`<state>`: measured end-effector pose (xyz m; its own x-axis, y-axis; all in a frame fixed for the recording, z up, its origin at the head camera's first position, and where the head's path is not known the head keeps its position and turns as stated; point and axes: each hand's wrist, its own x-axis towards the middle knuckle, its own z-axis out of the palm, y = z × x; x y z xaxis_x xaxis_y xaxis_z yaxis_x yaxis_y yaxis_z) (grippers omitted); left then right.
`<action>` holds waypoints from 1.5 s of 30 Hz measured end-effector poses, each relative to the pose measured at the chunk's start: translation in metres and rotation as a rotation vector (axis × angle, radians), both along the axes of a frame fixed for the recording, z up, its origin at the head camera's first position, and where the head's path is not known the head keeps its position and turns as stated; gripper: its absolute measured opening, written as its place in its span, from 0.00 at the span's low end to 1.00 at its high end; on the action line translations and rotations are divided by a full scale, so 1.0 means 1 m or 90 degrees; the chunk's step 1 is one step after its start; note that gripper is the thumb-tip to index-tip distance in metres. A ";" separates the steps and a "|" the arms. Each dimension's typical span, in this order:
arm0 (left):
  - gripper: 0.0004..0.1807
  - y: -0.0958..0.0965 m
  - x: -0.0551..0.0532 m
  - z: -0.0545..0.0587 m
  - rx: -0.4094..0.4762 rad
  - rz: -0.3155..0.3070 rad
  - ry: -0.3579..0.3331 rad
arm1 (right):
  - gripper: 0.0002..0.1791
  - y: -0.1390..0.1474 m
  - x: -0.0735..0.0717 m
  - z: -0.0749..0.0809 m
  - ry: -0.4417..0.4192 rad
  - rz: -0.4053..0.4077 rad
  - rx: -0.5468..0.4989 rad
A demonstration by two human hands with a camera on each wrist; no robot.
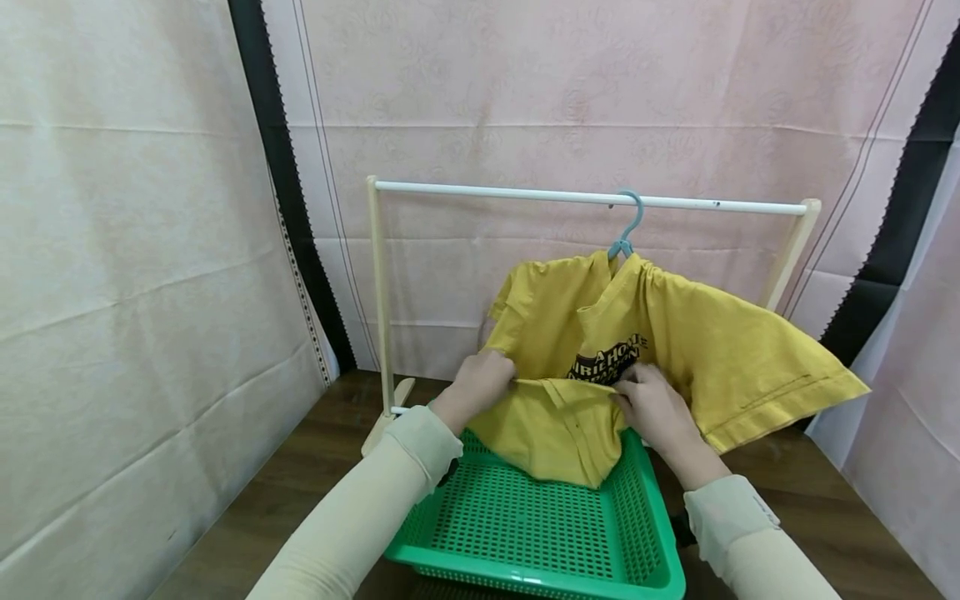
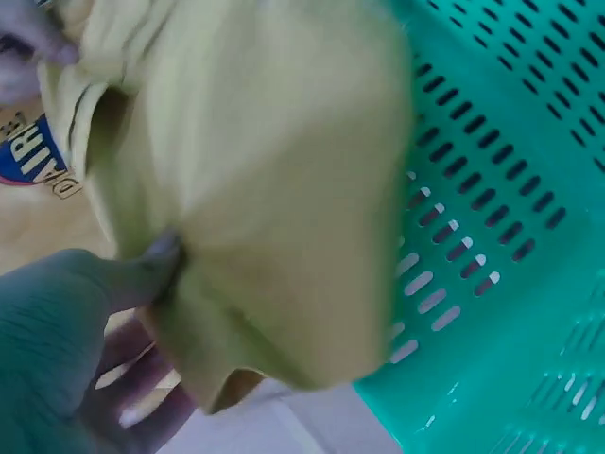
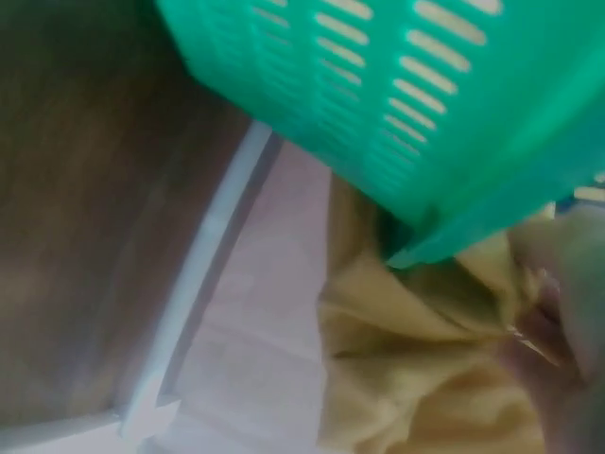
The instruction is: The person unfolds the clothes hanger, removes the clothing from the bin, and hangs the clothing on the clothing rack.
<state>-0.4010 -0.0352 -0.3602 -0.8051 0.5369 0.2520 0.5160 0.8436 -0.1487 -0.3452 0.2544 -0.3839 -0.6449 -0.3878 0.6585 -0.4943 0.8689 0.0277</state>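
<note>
A yellow T-shirt point(image 1: 551, 312) with a dark printed emblem hangs on a light blue hanger point(image 1: 625, 237), hooked over the white bar of a small rack. Its lower part is folded over and droops into a green basket point(image 1: 536, 577), while one sleeve spreads out to the right. My left hand point(image 1: 483, 379) pinches the fold at its left end; the left wrist view shows the thumb point(image 2: 151, 270) pressed onto the cloth. At the fold's other end, just below the print, my right hand point(image 1: 656, 408) pinches the fabric. Its fingers are blurred in the right wrist view.
The rack's bar point(image 1: 487, 192) runs between two cream posts, the left post point(image 1: 380, 292) standing close beyond my left arm. The perforated basket sits on a dark wood table point(image 1: 300, 475) between my forearms. Pale cloth point(image 1: 150, 250) walls off the left side and back.
</note>
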 end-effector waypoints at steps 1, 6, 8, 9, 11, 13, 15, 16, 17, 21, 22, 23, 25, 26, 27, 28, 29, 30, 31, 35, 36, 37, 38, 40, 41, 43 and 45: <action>0.07 0.002 0.000 0.001 0.002 0.012 0.021 | 0.05 0.000 -0.001 0.001 0.030 0.001 -0.006; 0.06 0.009 0.001 -0.001 0.041 0.009 -0.026 | 0.09 -0.003 -0.002 0.003 0.013 0.022 0.002; 0.12 0.010 0.002 -0.003 0.037 -0.007 -0.083 | 0.09 -0.005 0.000 0.003 -0.075 0.025 0.024; 0.18 0.010 0.003 -0.004 0.026 -0.012 -0.114 | 0.11 -0.004 0.001 0.003 -0.126 0.023 0.035; 0.24 0.009 0.005 -0.007 0.000 -0.016 -0.172 | 0.19 -0.005 0.003 0.001 -0.216 0.018 0.054; 0.28 0.007 0.007 -0.011 -0.026 -0.013 -0.212 | 0.27 -0.004 0.005 -0.001 -0.268 0.017 0.065; 0.27 0.005 0.007 -0.014 -0.042 -0.012 -0.244 | 0.30 -0.003 0.005 -0.004 -0.293 0.022 0.063; 0.25 0.003 0.008 -0.016 -0.047 -0.012 -0.252 | 0.30 -0.003 0.006 -0.005 -0.297 0.027 0.059; 0.24 0.002 0.008 -0.017 -0.048 -0.012 -0.256 | 0.31 -0.003 0.005 -0.005 -0.296 0.033 0.057; 0.19 -0.002 0.007 -0.018 -0.066 -0.008 -0.241 | 0.28 -0.003 0.004 -0.008 -0.305 0.033 0.056; 0.18 -0.003 0.006 -0.018 -0.071 -0.009 -0.234 | 0.24 -0.003 0.003 -0.008 -0.304 0.031 0.060; 0.17 -0.004 0.005 -0.019 -0.075 -0.011 -0.228 | 0.20 -0.002 0.003 -0.009 -0.300 0.032 0.065; 0.15 -0.006 0.003 -0.019 -0.081 -0.021 -0.213 | 0.12 -0.002 0.003 -0.010 -0.292 0.031 0.064; 0.14 -0.006 0.003 -0.020 -0.081 -0.028 -0.205 | 0.08 -0.001 0.003 -0.010 -0.282 0.035 0.062; 0.14 -0.007 0.002 -0.020 -0.078 -0.033 -0.201 | 0.08 -0.001 0.002 -0.011 -0.273 0.041 0.058; 0.13 -0.008 0.002 -0.020 -0.072 -0.037 -0.199 | 0.10 0.000 0.002 -0.011 -0.262 0.044 0.055; 0.13 -0.009 0.002 -0.020 -0.065 -0.042 -0.196 | 0.13 0.000 0.002 -0.011 -0.252 0.049 0.051; 0.12 -0.009 0.002 -0.020 -0.057 -0.045 -0.194 | 0.16 0.000 0.002 -0.011 -0.245 0.052 0.046; 0.11 -0.010 0.002 -0.019 -0.051 -0.048 -0.193 | 0.18 0.000 0.002 -0.011 -0.240 0.053 0.043; 0.06 -0.012 0.001 -0.017 -0.039 -0.062 -0.171 | 0.21 0.001 0.002 -0.008 -0.230 0.039 0.037; 0.05 -0.012 0.001 -0.016 -0.037 -0.066 -0.163 | 0.20 0.001 0.002 -0.007 -0.229 0.035 0.034; 0.04 -0.012 0.001 -0.015 -0.039 -0.071 -0.153 | 0.20 0.001 0.002 -0.006 -0.226 0.029 0.033; 0.04 -0.012 0.000 -0.014 -0.040 -0.076 -0.144 | 0.20 0.001 0.001 -0.005 -0.220 0.026 0.035; 0.04 -0.012 0.000 -0.012 -0.032 -0.081 -0.132 | 0.21 0.001 0.000 -0.004 -0.209 0.020 0.040; 0.03 -0.012 -0.001 -0.010 -0.029 -0.083 -0.127 | 0.21 0.001 0.000 -0.002 -0.202 0.019 0.042; 0.03 -0.011 -0.001 -0.007 -0.021 -0.085 -0.116 | 0.19 0.002 0.000 0.000 -0.173 0.018 0.048; 0.03 -0.010 -0.001 -0.004 -0.008 -0.082 -0.097 | 0.13 0.002 -0.001 0.002 -0.123 0.017 0.046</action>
